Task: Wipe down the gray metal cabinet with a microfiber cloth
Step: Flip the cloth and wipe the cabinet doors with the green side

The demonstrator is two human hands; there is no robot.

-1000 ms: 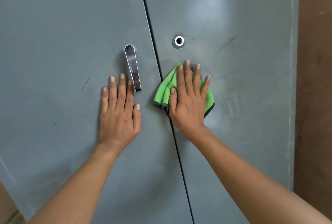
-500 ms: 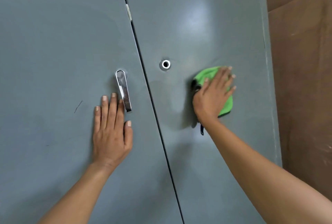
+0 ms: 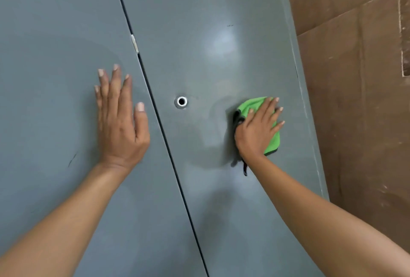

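Head view: the gray metal cabinet (image 3: 221, 188) fills most of the frame, its two doors divided by a dark seam running from the upper left down to the lower middle. The right hand (image 3: 258, 129) is laid flat on the right door, fingers straight and slightly spread, pointing up and to the right, with the forearm reaching in from the lower right corner. Beneath that palm a green microfiber cloth (image 3: 271, 142) is pressed against the door; nothing is curled around it. The cloth is bunched, its long axis roughly up and down the door, with a dark edge at the left and a dark strip hanging below the wrist. A round metal-ringed hole (image 3: 181, 101) is seen left of the cloth, apart from it. The left hand (image 3: 121, 121) is held flat and open at the left door just beside the seam, fingers pointing up. A brown wall (image 3: 355, 99) is seen at the right.
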